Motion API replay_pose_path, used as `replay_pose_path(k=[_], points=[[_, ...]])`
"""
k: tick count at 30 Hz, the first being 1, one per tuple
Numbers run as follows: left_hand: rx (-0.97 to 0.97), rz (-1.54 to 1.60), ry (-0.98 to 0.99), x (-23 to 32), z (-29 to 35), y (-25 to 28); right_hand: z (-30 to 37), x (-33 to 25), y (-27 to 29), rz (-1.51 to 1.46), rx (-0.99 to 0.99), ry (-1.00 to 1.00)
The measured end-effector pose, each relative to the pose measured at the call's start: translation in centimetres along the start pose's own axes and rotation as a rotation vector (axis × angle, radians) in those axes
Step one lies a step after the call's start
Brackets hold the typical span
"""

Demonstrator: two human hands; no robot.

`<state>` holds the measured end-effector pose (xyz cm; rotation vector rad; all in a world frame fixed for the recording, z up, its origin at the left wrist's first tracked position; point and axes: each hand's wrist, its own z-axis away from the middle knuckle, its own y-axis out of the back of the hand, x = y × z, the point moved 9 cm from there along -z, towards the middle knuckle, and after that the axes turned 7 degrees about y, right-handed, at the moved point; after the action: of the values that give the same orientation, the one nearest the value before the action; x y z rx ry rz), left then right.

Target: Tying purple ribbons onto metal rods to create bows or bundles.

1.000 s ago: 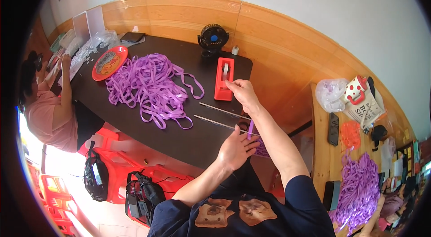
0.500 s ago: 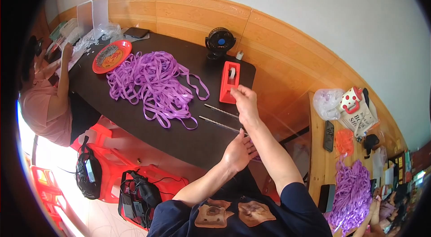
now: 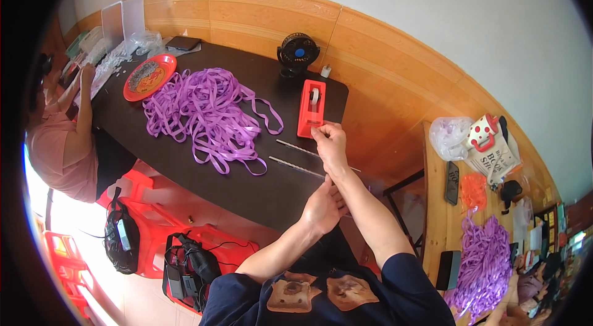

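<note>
- Left edge: one co-worker in a pink top, arms over the far end of the dark desk.
- Upper left: one round red plate.
- Left of centre: one heap of purple ribbon.
- Centre: two thin rods, nearly parallel, long axes sloping down to the right.
- Just above centre: one red tape dispenser with one white roll, its long axis almost upright, top leaning slightly right.
- Centre, lower: left hand, its grip loosely spread, thumb beside the lower rod.
- Above it: right hand, grip at the dispenser's lower end; whether it pinches tape I cannot tell.
- Right: one cream bag with dark printed lettering.
</note>
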<state>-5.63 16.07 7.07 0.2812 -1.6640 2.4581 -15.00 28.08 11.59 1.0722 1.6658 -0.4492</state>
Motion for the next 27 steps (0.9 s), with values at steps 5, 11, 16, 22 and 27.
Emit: replay_pose_path(k=[5, 11, 16, 22, 27], points=[[0.019, 0.0, 0.04, -0.9, -0.4, -0.2, -0.6, 0.2, 1.4, 0.314, -0.006, 0.295], [0.005, -0.054, 0.053, -0.6, -0.6, 0.7, 0.5, -1.1, 4.3, -0.155, -0.511, 0.03], [-0.018, -0.101, 0.037, -0.4, -0.3, 0.3, 2.9, -1.6, 8.0, -0.089, -0.832, -0.125], [0.007, -0.145, 0.029, -0.4, -0.2, 0.0, 4.5, 0.8, 8.5, 0.104, -0.927, -0.007], [0.006, -0.151, 0.029, -0.5, -0.1, 0.2, 4.6, 1.1, 7.9, 0.132, -0.941, 0.051]])
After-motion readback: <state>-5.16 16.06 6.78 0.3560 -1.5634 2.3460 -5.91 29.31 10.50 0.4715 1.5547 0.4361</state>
